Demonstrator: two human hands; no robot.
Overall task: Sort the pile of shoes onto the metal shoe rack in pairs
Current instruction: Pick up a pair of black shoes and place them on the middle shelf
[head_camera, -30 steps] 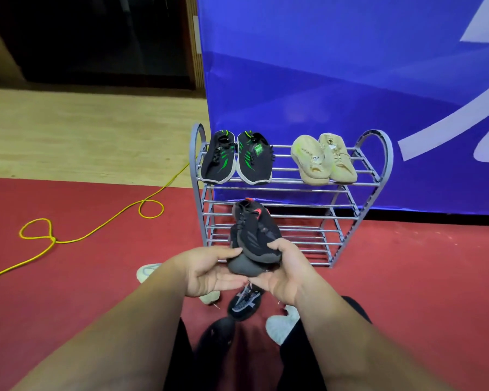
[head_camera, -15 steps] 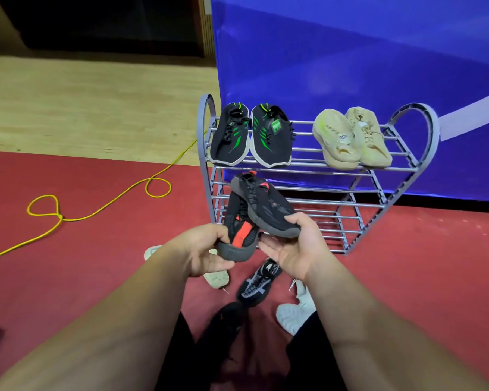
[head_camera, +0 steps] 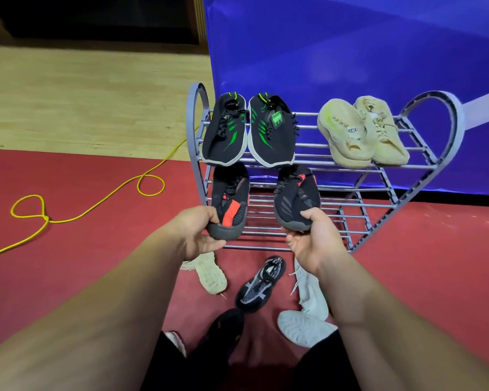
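rack (head_camera: 457,128): top tier carrying blk-green pair (head_camera: 266,136) on L, beige pair (head_camera: 359,134) on R | I'm holding blk-red pair at 2nd tier, shoes apart, contact w/ bars unclear | L hand (head_camera: 198,232) gripping heel of L shoe (head_camera: 229,204), R hand (head_camera: 311,241) gripping heel of R shoe (head_camera: 297,201) | risk: gripping heels only, so toes may be snagging on bars or dropping thru gaps, shoe tipping off into floor pile (head_camera: 260,283)

Dim, soft focus, wide-angle edge distortion
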